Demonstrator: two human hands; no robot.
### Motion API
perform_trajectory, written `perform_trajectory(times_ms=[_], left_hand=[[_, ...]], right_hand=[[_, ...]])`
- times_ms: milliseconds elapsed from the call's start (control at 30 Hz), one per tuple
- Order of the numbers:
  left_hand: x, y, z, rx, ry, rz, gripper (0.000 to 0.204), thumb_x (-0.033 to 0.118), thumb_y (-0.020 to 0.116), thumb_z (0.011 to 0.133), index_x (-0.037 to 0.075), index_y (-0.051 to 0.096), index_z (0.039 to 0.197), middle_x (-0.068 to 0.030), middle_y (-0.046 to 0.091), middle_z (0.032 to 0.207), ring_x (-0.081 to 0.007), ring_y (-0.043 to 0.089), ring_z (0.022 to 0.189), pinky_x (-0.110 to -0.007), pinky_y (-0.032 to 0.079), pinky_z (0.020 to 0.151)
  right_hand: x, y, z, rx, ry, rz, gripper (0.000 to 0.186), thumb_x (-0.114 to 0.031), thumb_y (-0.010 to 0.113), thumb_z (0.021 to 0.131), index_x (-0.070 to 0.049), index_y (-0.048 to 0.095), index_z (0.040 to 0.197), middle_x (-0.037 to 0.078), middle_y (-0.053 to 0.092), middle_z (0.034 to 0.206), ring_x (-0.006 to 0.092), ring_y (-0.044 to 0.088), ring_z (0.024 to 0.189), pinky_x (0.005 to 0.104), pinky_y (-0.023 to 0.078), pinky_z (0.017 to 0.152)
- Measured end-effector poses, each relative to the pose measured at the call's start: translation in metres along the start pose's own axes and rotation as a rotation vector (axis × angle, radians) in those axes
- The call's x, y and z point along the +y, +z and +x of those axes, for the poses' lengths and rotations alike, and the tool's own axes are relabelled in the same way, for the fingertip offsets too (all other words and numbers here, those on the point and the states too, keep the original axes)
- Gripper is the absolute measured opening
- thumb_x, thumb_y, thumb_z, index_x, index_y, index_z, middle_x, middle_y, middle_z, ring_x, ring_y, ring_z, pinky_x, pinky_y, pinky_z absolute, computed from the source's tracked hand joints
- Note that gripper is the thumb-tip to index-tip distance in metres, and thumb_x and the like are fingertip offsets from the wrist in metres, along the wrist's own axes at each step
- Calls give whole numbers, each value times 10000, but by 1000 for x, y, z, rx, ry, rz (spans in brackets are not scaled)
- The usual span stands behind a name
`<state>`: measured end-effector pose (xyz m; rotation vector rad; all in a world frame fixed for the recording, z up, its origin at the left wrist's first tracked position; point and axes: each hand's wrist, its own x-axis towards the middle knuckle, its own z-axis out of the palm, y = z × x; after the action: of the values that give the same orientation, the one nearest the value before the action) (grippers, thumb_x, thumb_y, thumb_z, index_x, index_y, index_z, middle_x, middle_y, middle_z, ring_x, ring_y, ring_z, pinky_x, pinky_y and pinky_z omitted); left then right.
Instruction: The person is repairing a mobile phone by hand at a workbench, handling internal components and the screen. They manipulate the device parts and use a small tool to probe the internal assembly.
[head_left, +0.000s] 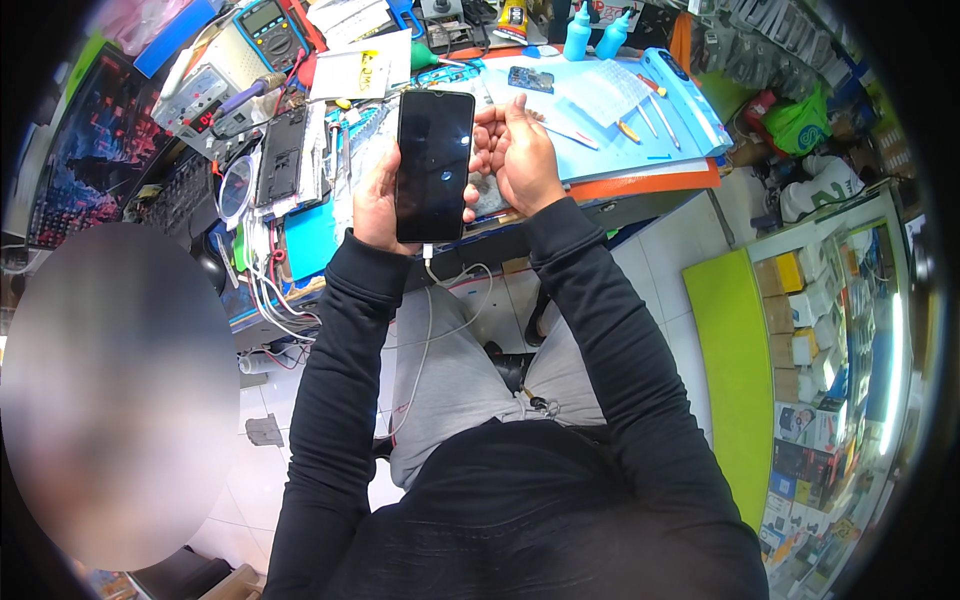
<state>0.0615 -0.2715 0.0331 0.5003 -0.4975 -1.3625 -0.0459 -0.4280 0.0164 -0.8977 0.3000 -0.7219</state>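
Note:
A black smartphone (432,165) stands upright in my left hand (375,205), whose fingers wrap round behind it and show at its right edge. The screen is dark, with a small round light-coloured mark near its middle. A white charging cable (429,253) is plugged into its lower end and loops down over my lap. Just right of the phone is my right hand (522,155), palm turned partly up, fingers loosely curled and apart with nothing in them. Its fingertips come close to the phone's edge; whether they touch it I cannot tell.
A cluttered workbench lies beyond the phone. On its blue mat (590,140) are a circuit board (531,79), pens and tools. A multimeter (268,35), a soldering station (207,110) and two blue bottles (578,32) stand farther back. A glass display case (840,380) is at right.

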Motion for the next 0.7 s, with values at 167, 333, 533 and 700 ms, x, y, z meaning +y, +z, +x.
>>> perform_trajectory(times_ms=[167, 333, 533, 700], left_hand=[[1, 1, -2, 17, 6, 14, 689, 539, 341, 1078, 0, 446, 1495, -237, 645, 1286, -349, 710, 949, -466, 614, 790], [0, -4, -1, -10, 0, -10, 707, 557, 348, 1070, 4, 445, 1499, -242, 638, 1305, -349, 711, 953, -475, 610, 796], [0, -3, 1, -16, -19, -32, 725, 575, 348, 1064, 8, 439, 1508, -247, 629, 1328, -349, 711, 956, -485, 609, 804], [0, -6, 1, -21, -15, -35, 731, 580, 349, 1063, 6, 440, 1508, -247, 628, 1330, -351, 711, 960, -487, 608, 812]], right_hand=[[1, 1, 0, -5, -5, 1, 580, -527, 363, 1113, 1, 588, 1028, 38, 575, 733, 155, 582, 547, 275, 487, 522], [1, 1, 0, -5, -1, -4, 581, -531, 363, 1112, -1, 586, 1029, 35, 581, 736, 158, 599, 551, 269, 483, 515], [1, -1, 1, 6, 1, 0, 582, -533, 355, 1112, -8, 589, 1023, 28, 584, 737, 144, 593, 545, 267, 503, 522], [2, -1, 1, -3, 4, 1, 575, -527, 354, 1114, -10, 590, 1023, 26, 585, 737, 143, 601, 549, 265, 507, 523]])
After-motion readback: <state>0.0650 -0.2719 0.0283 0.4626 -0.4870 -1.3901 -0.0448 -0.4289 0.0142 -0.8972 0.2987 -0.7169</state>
